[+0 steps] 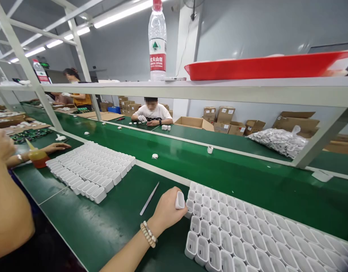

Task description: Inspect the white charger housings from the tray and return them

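Dozens of white rectangular plastic shells (227,241) stand in tight rows on the green counter (106,230) right in front of me, open ends up, and at this moment I've got a single white shell (180,200) in what looks like my left hand (170,207), with a beaded bracelet (148,234) on the wrist. My fingers (178,213) are curled shut around it, with just its rounded end poking out, and that hand sits right at the edge of the rows, though I can't quite tell if it's touching them. My right hand isn't in the shot at all. Slim steel tweezers (149,198) lie on the counter just beyond my wrist. Further left is a second block of the same white shells (90,170), and a co-worker's hand (59,148) rests beside it near an orange plastic bottle (38,158). Up on the white metal shelf (191,90) there's a clear water bottle (157,37) with a red cap, its red label reading Nongfu Spring in Chinese, plus a red plastic tray (264,66). Printed labels on the cardboard boxes (224,115) at the back are too small to read.
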`<action>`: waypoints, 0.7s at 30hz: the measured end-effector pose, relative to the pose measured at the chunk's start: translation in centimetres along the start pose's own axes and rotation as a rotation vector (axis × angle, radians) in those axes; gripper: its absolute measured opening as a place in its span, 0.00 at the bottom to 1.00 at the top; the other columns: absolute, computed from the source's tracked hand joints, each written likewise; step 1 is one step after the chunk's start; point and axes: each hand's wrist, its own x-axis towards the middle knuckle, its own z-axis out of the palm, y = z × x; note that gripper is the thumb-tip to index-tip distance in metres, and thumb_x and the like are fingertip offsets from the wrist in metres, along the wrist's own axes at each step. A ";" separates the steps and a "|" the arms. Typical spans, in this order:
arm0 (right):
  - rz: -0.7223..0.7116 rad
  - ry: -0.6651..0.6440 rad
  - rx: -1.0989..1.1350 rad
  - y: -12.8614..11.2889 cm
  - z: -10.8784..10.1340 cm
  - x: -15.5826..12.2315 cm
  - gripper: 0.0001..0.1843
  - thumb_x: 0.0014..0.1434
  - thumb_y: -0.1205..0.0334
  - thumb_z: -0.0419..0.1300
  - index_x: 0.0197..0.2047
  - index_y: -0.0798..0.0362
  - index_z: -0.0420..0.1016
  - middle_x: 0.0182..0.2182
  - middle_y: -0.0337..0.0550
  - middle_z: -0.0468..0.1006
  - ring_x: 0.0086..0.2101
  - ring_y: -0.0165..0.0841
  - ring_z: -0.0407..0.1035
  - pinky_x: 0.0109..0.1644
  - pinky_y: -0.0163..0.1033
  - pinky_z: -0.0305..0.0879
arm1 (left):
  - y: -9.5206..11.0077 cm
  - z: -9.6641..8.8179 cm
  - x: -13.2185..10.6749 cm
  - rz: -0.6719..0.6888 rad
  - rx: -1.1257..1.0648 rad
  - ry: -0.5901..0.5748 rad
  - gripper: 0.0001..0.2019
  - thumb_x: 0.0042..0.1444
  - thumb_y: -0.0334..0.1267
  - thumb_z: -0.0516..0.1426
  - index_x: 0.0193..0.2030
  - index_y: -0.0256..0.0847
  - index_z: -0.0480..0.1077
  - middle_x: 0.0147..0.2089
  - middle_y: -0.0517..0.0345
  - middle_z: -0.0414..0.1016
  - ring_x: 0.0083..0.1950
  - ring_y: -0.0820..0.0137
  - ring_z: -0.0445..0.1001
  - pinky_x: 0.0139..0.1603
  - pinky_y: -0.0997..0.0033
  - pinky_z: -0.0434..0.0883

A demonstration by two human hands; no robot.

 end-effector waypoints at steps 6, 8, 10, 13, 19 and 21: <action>0.027 0.102 -0.128 2.0 -6.2 5.1 0.11 0.62 0.55 0.62 0.48 0.40 0.79 0.42 0.46 0.81 0.44 0.40 0.78 0.49 0.45 0.79 | -0.7 1.1 0.7 -0.021 0.106 -0.051 0.13 0.47 0.31 0.57 0.28 0.45 0.53 0.24 0.64 0.61 0.26 0.68 0.63 0.28 0.69 0.52; 0.034 0.108 -0.149 2.8 -8.4 5.3 0.13 0.63 0.54 0.60 0.51 0.36 0.78 0.46 0.44 0.81 0.48 0.43 0.77 0.51 0.49 0.78 | -0.7 1.2 0.9 -0.027 0.119 -0.055 0.14 0.46 0.31 0.57 0.28 0.45 0.52 0.24 0.63 0.61 0.26 0.68 0.63 0.27 0.69 0.51; 0.096 0.098 -0.168 4.3 -9.7 7.2 0.17 0.66 0.57 0.55 0.56 0.39 0.76 0.52 0.45 0.79 0.52 0.43 0.75 0.57 0.54 0.74 | -0.7 1.2 0.9 -0.024 0.121 -0.056 0.13 0.46 0.31 0.57 0.28 0.45 0.53 0.24 0.63 0.61 0.27 0.67 0.65 0.27 0.69 0.51; 0.313 0.049 -0.188 8.5 -8.9 13.6 0.18 0.66 0.66 0.54 0.57 0.51 0.76 0.53 0.51 0.79 0.49 0.39 0.76 0.59 0.51 0.72 | -0.7 1.8 0.7 -0.015 0.142 -0.053 0.13 0.45 0.33 0.59 0.28 0.44 0.54 0.25 0.62 0.63 0.28 0.66 0.68 0.27 0.69 0.51; 0.460 -0.047 -0.181 15.7 -3.5 25.0 0.16 0.68 0.58 0.60 0.56 0.54 0.73 0.50 0.49 0.79 0.44 0.36 0.76 0.49 0.47 0.77 | 0.6 2.6 1.1 -0.016 0.215 -0.081 0.12 0.43 0.36 0.63 0.28 0.43 0.61 0.26 0.59 0.70 0.29 0.64 0.72 0.24 0.68 0.53; 0.440 -0.044 -0.177 16.8 -2.6 26.5 0.19 0.68 0.57 0.59 0.60 0.53 0.71 0.54 0.50 0.76 0.48 0.37 0.75 0.53 0.49 0.75 | 1.1 -0.5 1.2 -0.008 0.211 -0.054 0.14 0.42 0.37 0.66 0.26 0.44 0.62 0.24 0.59 0.70 0.28 0.65 0.73 0.23 0.69 0.54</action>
